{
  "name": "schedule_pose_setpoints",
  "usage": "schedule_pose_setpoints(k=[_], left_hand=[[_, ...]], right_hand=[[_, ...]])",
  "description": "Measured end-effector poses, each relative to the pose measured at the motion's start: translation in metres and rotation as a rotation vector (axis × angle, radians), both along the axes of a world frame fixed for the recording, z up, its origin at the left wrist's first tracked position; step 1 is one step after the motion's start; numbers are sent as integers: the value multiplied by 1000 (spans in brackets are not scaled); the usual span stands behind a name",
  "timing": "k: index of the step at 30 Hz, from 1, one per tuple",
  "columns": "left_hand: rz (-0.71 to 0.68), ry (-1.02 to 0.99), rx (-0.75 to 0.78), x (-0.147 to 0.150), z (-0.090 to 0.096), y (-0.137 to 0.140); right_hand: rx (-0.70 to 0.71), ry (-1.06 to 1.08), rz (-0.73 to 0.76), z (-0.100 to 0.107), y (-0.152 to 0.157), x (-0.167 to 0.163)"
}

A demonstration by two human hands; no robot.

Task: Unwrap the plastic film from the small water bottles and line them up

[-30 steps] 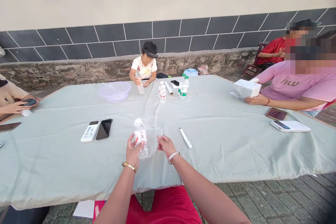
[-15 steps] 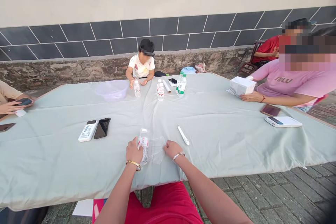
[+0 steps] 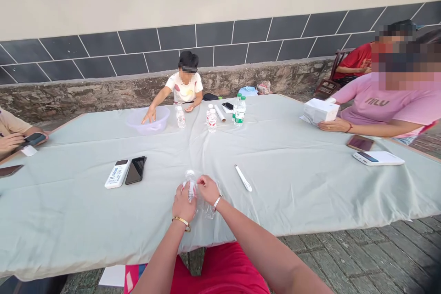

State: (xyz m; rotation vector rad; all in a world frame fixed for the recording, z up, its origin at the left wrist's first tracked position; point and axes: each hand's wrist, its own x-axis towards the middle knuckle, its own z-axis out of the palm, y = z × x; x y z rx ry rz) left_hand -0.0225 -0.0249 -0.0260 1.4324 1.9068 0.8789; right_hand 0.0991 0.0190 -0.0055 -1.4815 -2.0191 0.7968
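A clear plastic bottle (image 3: 190, 185) with a white cap and a red-and-white label stands near the front edge of the table. My left hand (image 3: 184, 203) is wrapped round its left side, covering much of the lower part. Thin clear plastic film (image 3: 208, 211) lies beside the bottle on its right, crumpled and see-through. Close to the label, my right hand (image 3: 208, 189) has its fingers pinched on the film; the fingertips are partly hidden. Right of that hand, a white utility-knife-like tool (image 3: 243, 178) lies on the cloth.
A white power bank (image 3: 117, 174) and a black phone (image 3: 136, 170) lie to the left. Further back are a purple basin (image 3: 160, 125), several bottles (image 3: 240, 112) and a film roll (image 3: 219, 113). People sit around the cloth-covered table (image 3: 292, 193); one on the right holds a white box (image 3: 320, 111).
My right hand has moved left, up to the bottle, bringing the film with it. My left hand has turned further round the bottle. The person opposite has let go of a bottle and reached into the basin.
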Motion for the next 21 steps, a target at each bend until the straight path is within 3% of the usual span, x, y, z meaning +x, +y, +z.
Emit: schedule_pose_setpoints(k=[6, 10, 14, 17, 21], left_hand=[[252, -3, -90, -55, -6, 2], [287, 9, -131, -82, -6, 6], [252, 27, -160, -85, -4, 13], [253, 28, -174, -79, -4, 15], [246, -9, -123, -65, -8, 8]], right_hand=[[-9, -90, 16, -27, 13, 36], [-89, -161, 0, -23, 11, 33], [-113, -130, -63, -4, 17, 22], [-106, -37, -27, 7, 16, 7], [-262, 104, 49, 3, 13, -25]])
